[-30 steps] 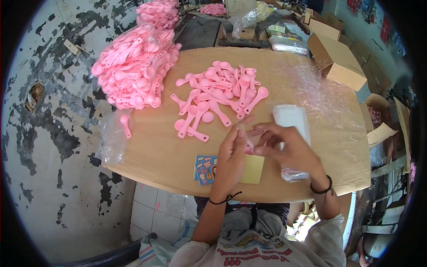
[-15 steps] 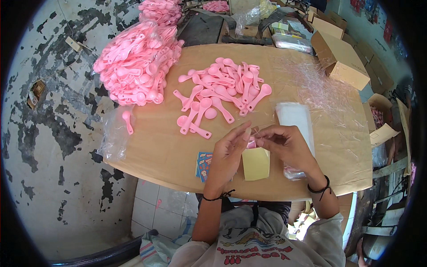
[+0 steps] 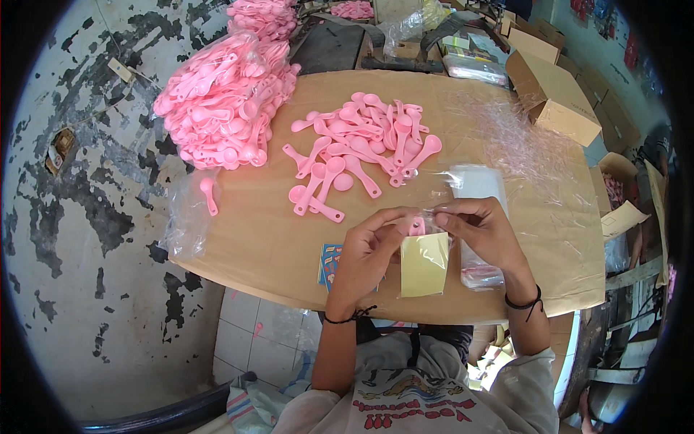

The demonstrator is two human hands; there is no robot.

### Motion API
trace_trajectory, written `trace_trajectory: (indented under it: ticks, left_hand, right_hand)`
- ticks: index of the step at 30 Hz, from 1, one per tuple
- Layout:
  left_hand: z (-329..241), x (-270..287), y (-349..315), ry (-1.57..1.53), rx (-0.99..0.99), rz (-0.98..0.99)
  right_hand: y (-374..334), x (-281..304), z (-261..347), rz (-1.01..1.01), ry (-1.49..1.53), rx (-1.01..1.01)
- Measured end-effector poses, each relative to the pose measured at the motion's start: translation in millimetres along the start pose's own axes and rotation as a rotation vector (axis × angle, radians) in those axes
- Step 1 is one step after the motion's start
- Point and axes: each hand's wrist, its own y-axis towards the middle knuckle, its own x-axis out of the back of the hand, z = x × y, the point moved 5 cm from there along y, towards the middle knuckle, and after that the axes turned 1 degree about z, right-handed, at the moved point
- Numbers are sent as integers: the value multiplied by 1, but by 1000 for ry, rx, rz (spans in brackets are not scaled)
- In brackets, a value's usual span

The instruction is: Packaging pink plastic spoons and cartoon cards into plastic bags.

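Between both hands hangs a clear plastic bag (image 3: pixel 424 266) with a yellowish card in it and the pink handle end of a spoon (image 3: pixel 417 226) at its top. My left hand (image 3: pixel 372 253) is closed on the bag's upper left, beside the spoon handle. With thumb and finger, my right hand (image 3: pixel 473 228) pinches the bag's top right edge. Under and beside my left hand lie blue printed cards (image 3: pixel 330 262), partly hidden. A stack of clear bags (image 3: pixel 479 181) lies beyond and under my right hand. Farther off is a loose pile of pink spoons (image 3: pixel 361 145).
A large clear sack of pink spoons (image 3: pixel 217 108) stands at the table's far left. A single spoon (image 3: pixel 207 195) lies by crumpled plastic (image 3: pixel 186 224). Thin plastic strips (image 3: pixel 513 134) are scattered at the right, near an opened cardboard box (image 3: pixel 553 101). Brown paper (image 3: pixel 253 253) covers the table.
The bag with the card has shifted slightly right and shows more of its shiny front. My right hand has moved a little right, pulling at the bag's top edge.
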Motion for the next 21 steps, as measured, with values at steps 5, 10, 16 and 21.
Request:
trace_trajectory:
  ticks: [5,10,16,21]
  left_hand:
    - [-1,0,-3,58,-29,109]
    - [0,5,-2,218,-236,192]
    - [-9,6,-6,406,-327,248]
    - [-8,0,-9,-42,-106,293]
  right_hand:
    - [-6,4,8,23,-67,149]
    - [-8,5,24,165,-276,497]
    - [-10,4,29,217,-320,541]
    - [-10,6,32,174,-304,570]
